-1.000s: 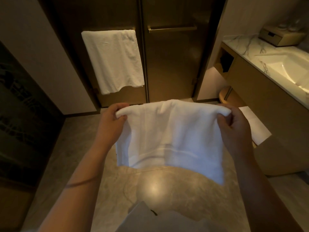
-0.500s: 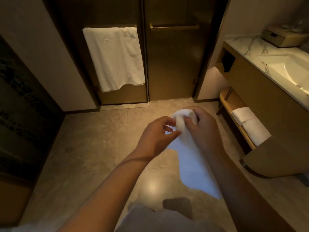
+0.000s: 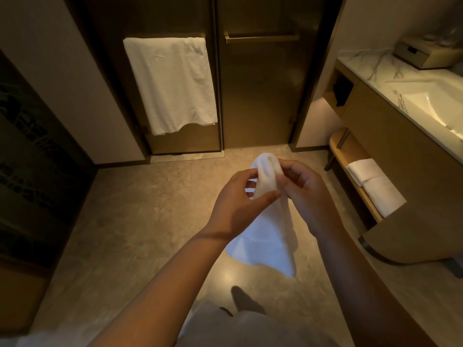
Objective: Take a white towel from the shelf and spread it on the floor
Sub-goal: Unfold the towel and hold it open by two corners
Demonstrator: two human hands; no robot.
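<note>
White towel [image 3: 265,236] is being held up in mid-air over the floor [image 3: 140,221], bunched at the top, w/ the rest hanging down loose in a rough triangle; lower corner is dangling clear of the tiles, not touching. Top of the bunch is being pinched by the right hand [image 3: 304,189], fingers closed on the fabric at the gathered end. Left hand [image 3: 238,206] is being kept right beside it, thumb and fingers closed on the towel just below the bunch, so both hands are clamped on the same cloth, nearly touching each other. Towel is being held approx. centre of the room, in front of the dark doors [image 3: 258,96]. A 2nd white towel [image 3: 170,83] is being hung over the rail on the left door. Folded towels [image 3: 375,186] are being stored on the low shelf [image 3: 350,156] under the vanity at right, well apart from the hands. Sink [image 3: 441,106] is being seen at far right on the marble top.
</note>
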